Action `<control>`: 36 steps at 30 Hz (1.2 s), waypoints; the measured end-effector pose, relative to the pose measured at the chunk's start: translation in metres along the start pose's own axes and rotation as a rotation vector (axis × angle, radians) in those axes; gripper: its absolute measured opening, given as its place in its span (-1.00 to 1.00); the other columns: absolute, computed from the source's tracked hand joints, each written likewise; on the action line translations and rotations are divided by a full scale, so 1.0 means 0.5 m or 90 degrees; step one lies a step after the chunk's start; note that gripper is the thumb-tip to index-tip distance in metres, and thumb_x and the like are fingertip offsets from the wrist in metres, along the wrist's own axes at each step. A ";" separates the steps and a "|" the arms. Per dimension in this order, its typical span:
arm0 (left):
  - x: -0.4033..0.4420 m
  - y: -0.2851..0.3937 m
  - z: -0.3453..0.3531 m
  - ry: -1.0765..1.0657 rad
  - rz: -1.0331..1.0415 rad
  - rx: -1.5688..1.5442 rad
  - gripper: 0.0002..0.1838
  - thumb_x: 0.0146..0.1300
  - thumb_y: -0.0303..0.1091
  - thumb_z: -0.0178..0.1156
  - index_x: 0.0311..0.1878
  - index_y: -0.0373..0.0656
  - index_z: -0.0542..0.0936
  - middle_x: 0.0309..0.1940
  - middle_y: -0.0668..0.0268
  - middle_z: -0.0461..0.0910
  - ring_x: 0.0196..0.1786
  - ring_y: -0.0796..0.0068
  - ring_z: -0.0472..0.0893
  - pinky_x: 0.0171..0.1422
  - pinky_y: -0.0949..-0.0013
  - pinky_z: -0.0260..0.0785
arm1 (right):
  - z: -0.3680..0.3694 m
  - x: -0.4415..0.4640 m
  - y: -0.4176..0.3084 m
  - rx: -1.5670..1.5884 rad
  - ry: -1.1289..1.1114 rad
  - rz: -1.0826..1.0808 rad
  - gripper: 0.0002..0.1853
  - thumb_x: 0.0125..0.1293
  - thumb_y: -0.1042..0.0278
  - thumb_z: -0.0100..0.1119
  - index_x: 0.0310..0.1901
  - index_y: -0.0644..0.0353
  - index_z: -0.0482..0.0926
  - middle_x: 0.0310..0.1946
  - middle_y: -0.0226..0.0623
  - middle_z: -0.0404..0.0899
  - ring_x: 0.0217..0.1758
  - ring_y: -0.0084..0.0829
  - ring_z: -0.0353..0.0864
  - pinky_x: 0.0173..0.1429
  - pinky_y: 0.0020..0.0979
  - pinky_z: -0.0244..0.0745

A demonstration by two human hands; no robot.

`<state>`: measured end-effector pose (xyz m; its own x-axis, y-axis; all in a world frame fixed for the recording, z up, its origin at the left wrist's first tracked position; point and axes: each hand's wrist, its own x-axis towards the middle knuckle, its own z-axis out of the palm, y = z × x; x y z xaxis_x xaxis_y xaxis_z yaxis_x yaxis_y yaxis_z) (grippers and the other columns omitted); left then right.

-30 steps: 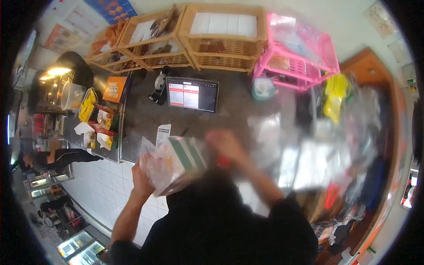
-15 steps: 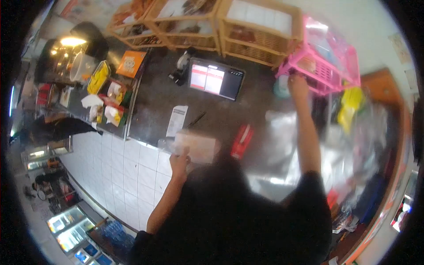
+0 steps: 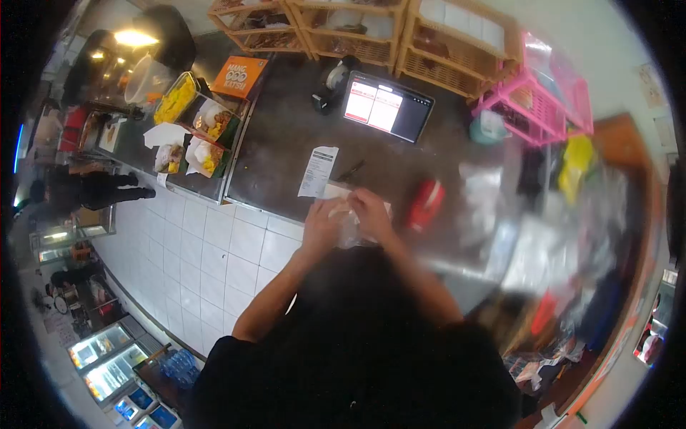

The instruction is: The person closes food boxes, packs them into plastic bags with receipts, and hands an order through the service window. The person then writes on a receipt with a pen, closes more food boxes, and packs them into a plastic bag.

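A: Where's the packet (image 3: 351, 230)?
B: Between both hands, at the near edge of the surface (image 3: 268, 161), close to the torso.

A: Grip?
B: Left hand (image 3: 321, 223) and right hand (image 3: 371, 211) both curled in, holding it from either side. Exact fingertip contact: can't tell, too blurred.

A: Handling?
B: My read: steady the body with the left, work the top edge with the right. Light, even pull; thin film would likely crease or tear if yanked. Hold it level.

A: Material?
B: Pale, flattish, part see-through and crinkly, soft-looking. Contents unclear.

A: Around it?
B: Printed paper slip (image 3: 318, 171) just beyond, flat, one slim dark pen-like thing (image 3: 351, 170) beside it. Red oblong thing (image 3: 426, 205) to the right, glossy, blurred. Farther out, flat tablet (image 3: 389, 106), screen lit. Pink lattice basket (image 3: 532, 107), rigid plastic by the look.
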<state>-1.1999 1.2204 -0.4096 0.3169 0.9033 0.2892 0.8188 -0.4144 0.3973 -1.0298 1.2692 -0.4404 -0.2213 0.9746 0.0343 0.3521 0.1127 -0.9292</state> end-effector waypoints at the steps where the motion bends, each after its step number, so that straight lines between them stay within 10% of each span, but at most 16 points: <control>1: 0.012 -0.003 -0.017 0.000 0.003 -0.001 -0.68 -0.02 -0.41 0.34 -0.12 -0.11 0.64 -0.03 0.26 0.62 0.05 0.14 0.56 0.09 0.15 0.45 | -0.002 0.002 0.001 0.044 -0.058 -0.089 -0.89 0.25 0.52 0.18 -0.20 0.28 0.61 -0.31 -0.15 0.59 -0.26 -0.15 0.63 -0.12 -0.30 0.50; 7: 0.069 -0.027 -0.074 -0.220 -0.409 -0.382 -0.65 0.05 -0.46 0.39 -0.06 -0.32 0.62 -0.13 0.13 0.68 -0.07 0.19 0.69 -0.01 0.28 0.54 | -0.007 -0.025 -0.041 -0.042 -0.062 -0.045 -0.86 0.27 0.50 0.17 -0.15 0.25 0.62 -0.22 -0.17 0.58 -0.16 -0.21 0.62 -0.10 -0.32 0.52; 9: 0.024 -0.073 -0.010 -0.174 -0.353 -0.560 -0.68 0.12 -0.48 0.35 -0.04 -0.36 0.60 -0.10 0.12 0.66 -0.05 0.23 0.68 0.02 0.30 0.55 | 0.007 -0.040 -0.041 -0.042 0.000 -0.046 -0.85 0.27 0.50 0.17 -0.14 0.25 0.61 -0.19 -0.18 0.58 -0.13 -0.22 0.63 -0.08 -0.34 0.54; 11: 0.027 -0.070 -0.020 -0.126 -0.292 -0.734 -0.71 0.20 -0.51 0.32 -0.03 -0.40 0.58 -0.08 0.10 0.65 -0.02 0.28 0.67 0.06 0.33 0.57 | 0.023 -0.050 -0.014 -0.159 -0.036 -0.330 -0.84 0.30 0.46 0.19 -0.11 0.25 0.60 -0.13 -0.20 0.58 -0.08 -0.22 0.64 -0.02 -0.36 0.55; 14: 0.034 -0.062 -0.028 -0.192 -0.586 -0.871 -0.71 0.26 -0.57 0.25 0.03 -0.44 0.53 -0.02 0.08 0.61 0.03 0.27 0.64 0.16 0.32 0.57 | 0.033 -0.070 -0.015 -0.049 -0.095 -0.093 -0.76 0.35 0.28 0.12 -0.05 0.19 0.60 0.01 -0.15 0.59 0.12 -0.18 0.57 0.21 -0.28 0.47; 17: 0.001 -0.090 0.020 -0.171 -0.599 -0.887 -0.67 0.25 -0.59 0.24 0.08 -0.44 0.49 0.01 0.10 0.59 0.05 0.27 0.63 0.18 0.33 0.55 | 0.031 -0.075 -0.040 -0.016 -0.034 -0.108 -0.77 0.33 0.28 0.17 -0.08 0.21 0.64 -0.02 -0.17 0.62 0.05 -0.21 0.62 0.15 -0.30 0.50; 20: -0.013 -0.093 0.032 -0.168 -0.228 -0.633 -0.69 0.26 -0.57 0.23 0.06 -0.42 0.51 -0.02 0.11 0.60 0.04 0.27 0.64 0.17 0.31 0.54 | 0.057 -0.077 -0.014 0.191 0.041 0.109 -0.85 0.28 0.43 0.24 -0.15 0.27 0.67 -0.14 -0.14 0.63 -0.11 -0.43 0.65 -0.08 -0.44 0.53; 23: -0.015 -0.069 0.026 -0.120 -0.478 -0.881 -0.69 0.26 -0.54 0.24 0.07 -0.38 0.51 -0.04 0.11 0.61 0.02 0.26 0.65 0.16 0.27 0.55 | 0.038 -0.070 -0.008 0.117 -0.035 0.131 -0.84 0.26 0.43 0.24 -0.22 0.33 0.69 -0.27 -0.16 0.67 -0.21 -0.50 0.64 -0.15 -0.44 0.51; 36: 0.007 -0.039 0.014 -0.039 -0.610 -0.903 -0.77 0.24 -0.56 0.25 -0.03 -0.29 0.57 -0.12 0.16 0.64 -0.04 0.31 0.66 0.14 0.25 0.57 | -0.018 -0.027 -0.089 0.113 -0.164 0.223 -0.77 0.19 0.33 0.29 -0.30 0.39 0.69 -0.39 -0.22 0.68 -0.32 -0.51 0.60 -0.20 -0.40 0.47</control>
<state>-1.2113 1.2323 -0.4226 0.0478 0.8575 -0.5123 -0.3095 0.5003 0.8086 -1.0343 1.2525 -0.3965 -0.3434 0.8658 -0.3639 0.2894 -0.2710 -0.9180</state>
